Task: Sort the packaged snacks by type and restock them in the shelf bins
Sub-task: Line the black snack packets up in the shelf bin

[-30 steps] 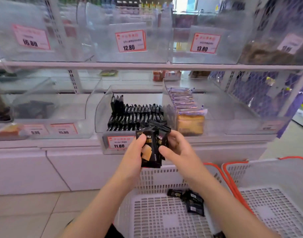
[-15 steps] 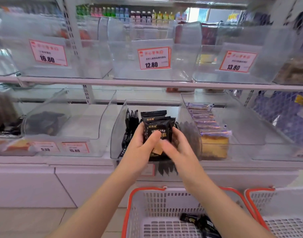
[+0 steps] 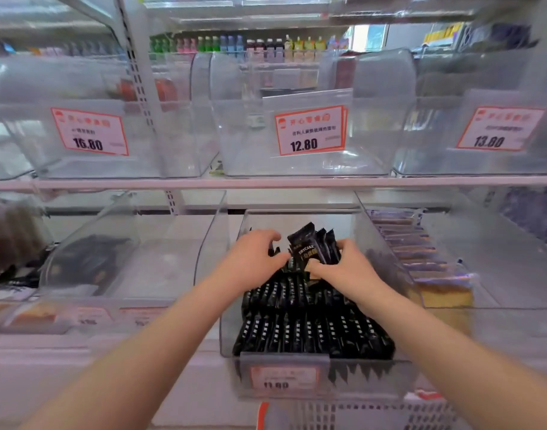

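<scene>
Right fingers (image 3: 320, 268): curled round a small bunch of black packs (image 3: 312, 248), held upright.
Left fingers (image 3: 267, 238): bent, tips resting on the packs beside that bunch; whether they grip any I cannot tell.
Held packs: at the back of the middle lower bin (image 3: 297, 218), above the rows (image 3: 312, 330) already filed there.
Right bin (image 3: 498, 274): cake slices (image 3: 446, 294).
Below: basket (image 3: 359, 414).

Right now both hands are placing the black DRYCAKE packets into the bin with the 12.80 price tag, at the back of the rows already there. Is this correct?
Not quite. The head view shows the left hand and right hand setting the black DRYCAKE packets into the lower bin, whose tag reads about 11.80. The 12.80 tag is on the bin one shelf above. The rest is right.
</scene>
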The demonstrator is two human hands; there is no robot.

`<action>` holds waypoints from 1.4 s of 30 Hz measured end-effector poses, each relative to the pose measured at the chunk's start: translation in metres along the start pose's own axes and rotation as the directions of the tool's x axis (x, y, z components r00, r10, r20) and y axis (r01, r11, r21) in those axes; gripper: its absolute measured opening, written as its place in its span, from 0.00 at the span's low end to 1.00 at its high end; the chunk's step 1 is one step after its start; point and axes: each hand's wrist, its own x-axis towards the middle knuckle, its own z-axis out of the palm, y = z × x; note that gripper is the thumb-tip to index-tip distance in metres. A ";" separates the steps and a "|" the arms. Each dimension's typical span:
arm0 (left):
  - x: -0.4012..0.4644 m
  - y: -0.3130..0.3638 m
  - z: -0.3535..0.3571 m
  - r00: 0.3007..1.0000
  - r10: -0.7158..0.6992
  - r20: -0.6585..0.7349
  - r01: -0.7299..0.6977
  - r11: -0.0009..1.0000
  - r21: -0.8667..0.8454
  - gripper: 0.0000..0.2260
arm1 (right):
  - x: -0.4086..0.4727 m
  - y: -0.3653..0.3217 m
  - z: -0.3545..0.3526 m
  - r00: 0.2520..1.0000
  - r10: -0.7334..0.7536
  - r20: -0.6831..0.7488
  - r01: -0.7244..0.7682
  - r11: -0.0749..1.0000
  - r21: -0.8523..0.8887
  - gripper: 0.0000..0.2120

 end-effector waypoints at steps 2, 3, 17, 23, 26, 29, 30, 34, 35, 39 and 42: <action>0.019 -0.002 0.002 0.997 0.053 0.048 -0.065 0.944 0.322 0.18 | 0.019 -0.003 0.005 1.000 0.006 -0.016 -0.009 0.977 -0.212 0.22; 0.027 -0.003 0.004 0.996 0.059 0.072 -0.084 0.904 0.420 0.17 | 0.026 -0.005 0.008 1.000 0.010 -0.012 -0.014 0.953 -0.303 0.23; 0.074 -0.013 0.012 0.939 -0.050 0.341 -0.167 0.800 0.576 0.32 | 0.057 -0.013 0.036 0.984 -0.034 0.177 0.094 0.936 -0.340 0.18; 0.076 -0.008 0.025 0.964 -0.050 0.259 -0.122 0.787 0.605 0.33 | 0.057 -0.015 0.025 0.954 0.068 0.291 -0.014 0.983 -0.183 0.21; 0.079 -0.010 0.030 0.974 -0.053 0.222 -0.092 0.800 0.593 0.32 | 0.060 -0.010 0.030 0.951 0.080 0.298 0.028 0.939 -0.344 0.30; 0.082 -0.013 0.031 0.966 -0.054 0.252 -0.106 0.807 0.581 0.26 | 0.062 -0.002 0.035 0.986 0.011 0.166 0.054 0.924 -0.378 0.24; 0.083 -0.014 0.030 0.960 -0.045 0.277 -0.132 0.801 0.584 0.25 | 0.063 0.000 0.036 0.992 0.000 0.124 0.048 0.924 -0.379 0.22; 0.089 -0.020 0.027 0.950 -0.007 0.311 -0.174 0.816 0.552 0.20 | 0.067 0.005 0.038 0.998 -0.051 0.030 0.058 0.925 -0.376 0.17; 0.090 -0.021 0.026 0.952 0.002 0.307 -0.179 0.816 0.549 0.19 | 0.066 0.005 0.039 0.997 -0.076 0.016 0.077 0.926 -0.371 0.16; 0.096 -0.019 0.027 0.959 0.036 0.282 -0.184 0.833 0.521 0.24 | 0.060 0.006 0.047 0.976 -0.219 0.012 0.203 0.877 -0.436 0.18; 0.101 -0.020 0.024 0.962 0.027 0.270 -0.160 0.859 0.486 0.30 | 0.057 0.005 0.050 0.964 -0.264 0.027 0.247 0.856 -0.455 0.19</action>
